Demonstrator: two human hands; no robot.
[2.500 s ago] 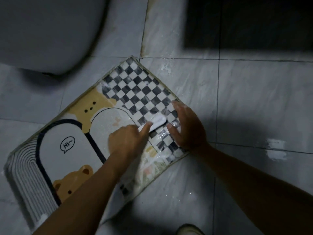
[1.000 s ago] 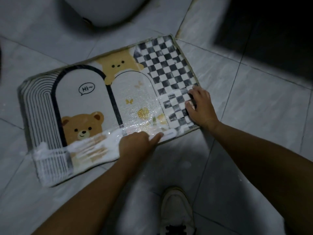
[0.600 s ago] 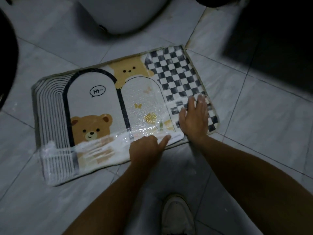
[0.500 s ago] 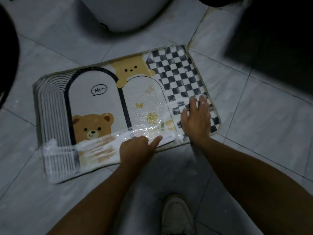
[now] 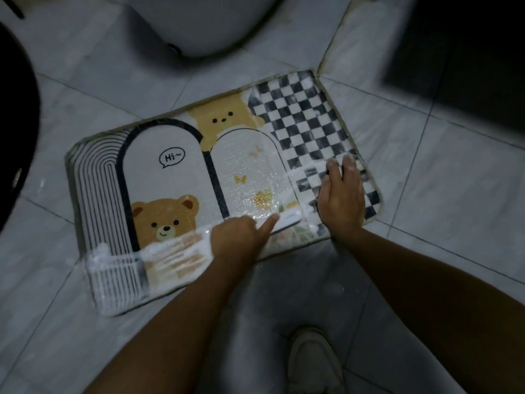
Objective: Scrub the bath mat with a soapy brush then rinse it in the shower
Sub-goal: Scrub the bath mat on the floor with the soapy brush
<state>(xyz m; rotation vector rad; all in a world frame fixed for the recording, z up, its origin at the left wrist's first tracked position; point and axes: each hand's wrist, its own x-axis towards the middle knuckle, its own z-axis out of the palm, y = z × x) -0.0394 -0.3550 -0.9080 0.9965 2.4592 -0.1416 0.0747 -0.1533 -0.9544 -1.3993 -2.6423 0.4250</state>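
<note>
The bath mat [image 5: 170,177] lies on the floor [image 5: 440,194]. A toilet base [image 5: 199,24] stands behind it, a shoe [image 5: 312,362] before it.

Both forearms [image 5: 176,317] are bare; white suds fleck the fingertips of the right hand [image 5: 342,194]; one foot wears a pale, round-toed shoe [image 5: 312,362].

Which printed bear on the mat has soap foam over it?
The darker brown smiling bear beside the left hand gripping the white brush; the pale yellow bear has none.

text: "Hi~" | on: speech bubble [image 5: 172,158] | surface: bath mat [image 5: 159,177]
</note>
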